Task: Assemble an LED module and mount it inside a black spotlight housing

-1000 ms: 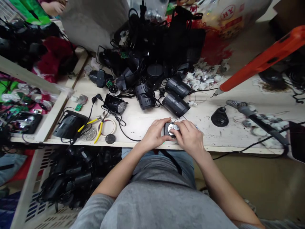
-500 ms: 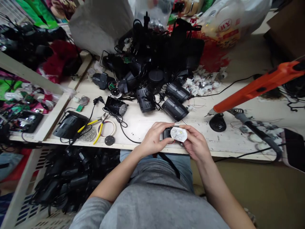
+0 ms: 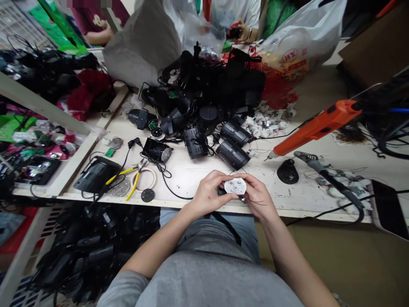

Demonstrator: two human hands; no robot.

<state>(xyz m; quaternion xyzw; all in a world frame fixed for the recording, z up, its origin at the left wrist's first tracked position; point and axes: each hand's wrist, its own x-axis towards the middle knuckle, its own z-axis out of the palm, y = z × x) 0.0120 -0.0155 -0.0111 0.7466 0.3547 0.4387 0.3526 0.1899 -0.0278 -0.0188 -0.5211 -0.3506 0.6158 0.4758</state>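
Note:
Near the front edge of the table, a white faceted LED lamp plate (image 3: 235,186) with several round lenses is held between my two hands. My left hand (image 3: 207,192) is closed around a black part (image 3: 220,191) behind the plate, its thumb lying along the plate's lower edge. On the other side, my right hand (image 3: 259,195) pinches the plate's right end. Thin dark wires (image 3: 258,202) trail over the right fingers. How the plate joins the black part is hidden by my fingers.
Black lamp housings (image 3: 232,153) and a dark heap of cords lie ahead. Yellow-handled pliers (image 3: 136,181) and a black disc (image 3: 147,195) rest left. An orange electric screwdriver (image 3: 316,128) hangs right, near a soldering iron (image 3: 332,181) and phone (image 3: 391,209). Co-workers sit opposite.
The white plate has turned in my hands and shifted slightly left, and thin wires now show by my right fingers. The head view has tilted up, revealing more of the people opposite.

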